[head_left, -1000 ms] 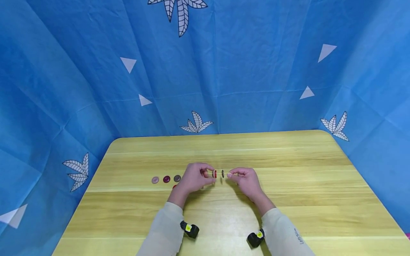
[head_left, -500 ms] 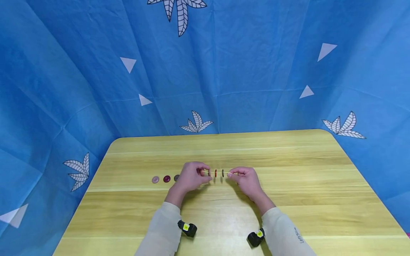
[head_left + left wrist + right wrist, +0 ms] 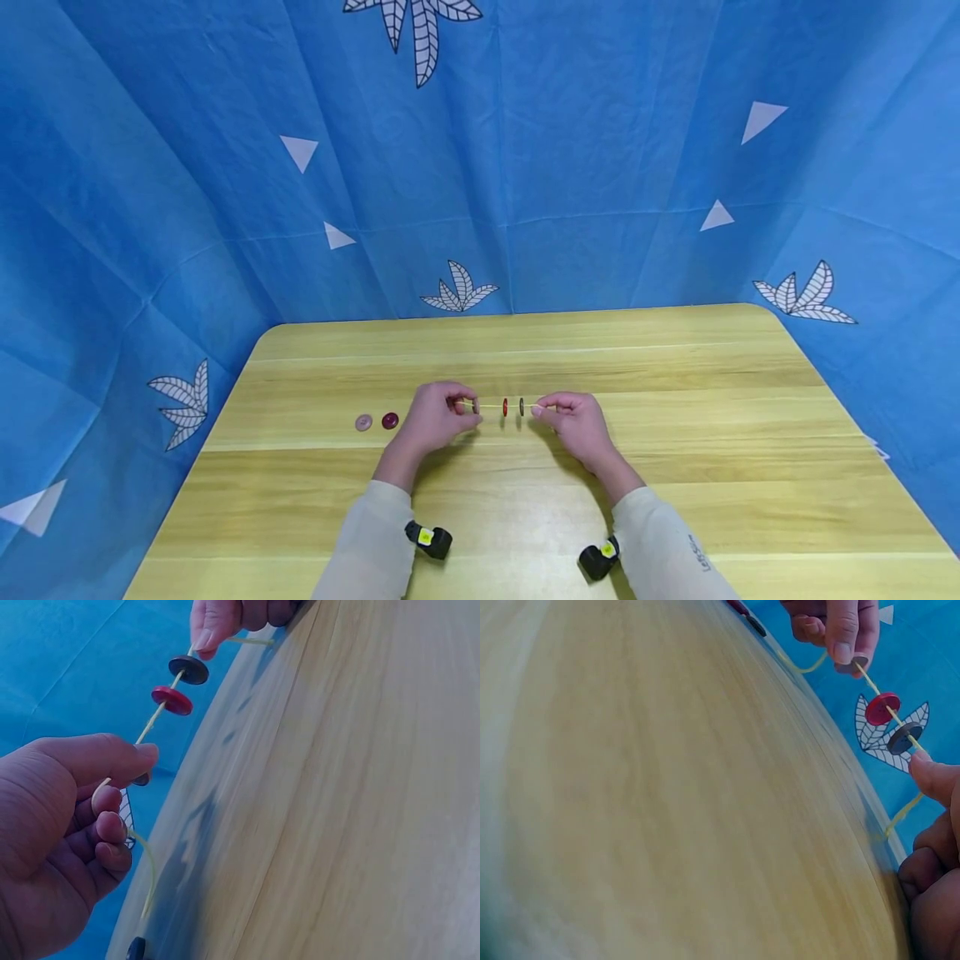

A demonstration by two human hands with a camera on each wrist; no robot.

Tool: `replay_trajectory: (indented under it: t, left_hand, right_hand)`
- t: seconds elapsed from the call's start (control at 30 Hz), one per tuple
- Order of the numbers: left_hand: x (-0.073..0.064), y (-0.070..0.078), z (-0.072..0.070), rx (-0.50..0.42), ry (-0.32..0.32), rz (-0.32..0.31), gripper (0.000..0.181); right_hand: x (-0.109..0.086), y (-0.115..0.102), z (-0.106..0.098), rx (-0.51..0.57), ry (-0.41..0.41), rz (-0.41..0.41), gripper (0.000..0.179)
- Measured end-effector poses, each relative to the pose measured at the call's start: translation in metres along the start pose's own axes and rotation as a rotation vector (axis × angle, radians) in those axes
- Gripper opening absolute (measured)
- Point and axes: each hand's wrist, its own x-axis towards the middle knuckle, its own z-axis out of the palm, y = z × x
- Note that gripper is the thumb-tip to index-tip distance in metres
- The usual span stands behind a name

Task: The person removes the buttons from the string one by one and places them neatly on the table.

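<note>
"What are the fingers holding?"
"I see the left hand [image 3: 437,417] pinching a brown button [image 3: 476,407] on the string [image 3: 491,406], left of the red button [image 3: 505,407]; the right hand [image 3: 577,423] pinches the string to its right."
"Other buttons?"
"A dark button [image 3: 522,407], threaded just right of the red one; a pink button [image 3: 363,422] and maroon button [image 3: 390,421] lie well left."

"Where's the head view?"
"High, well back, facing forward and down: wooden tabletop [image 3: 750,433] fills the lower half, blue fabric backdrop [image 3: 600,125] the upper."
"And the wrists?"
"Close in. The left wrist camera [image 3: 433,542] has the left hand [image 3: 60,832] at lower left; the right wrist camera [image 3: 597,562], the right hand [image 3: 939,859] at lower right; each faces the opposite hand."
"Shared?"
"The red button [image 3: 172,700]: upper left in the left wrist view, upper right in the other."
</note>
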Motion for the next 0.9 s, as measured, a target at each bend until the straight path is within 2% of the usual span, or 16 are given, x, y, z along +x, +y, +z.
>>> replay_trajectory:
  t: [0.17,0.9]
  left_hand:
    - [-0.004,-0.002,-0.004,-0.005,0.010,-0.009,0.028]
    - [-0.009,-0.008,-0.017,0.026,0.063,-0.041,0.021]
  right_hand:
    - [0.002,0.009,0.002,-0.009,0.011,-0.016,0.006]
    - [0.000,0.006,0.001,-0.007,0.006,0.015,0.010]
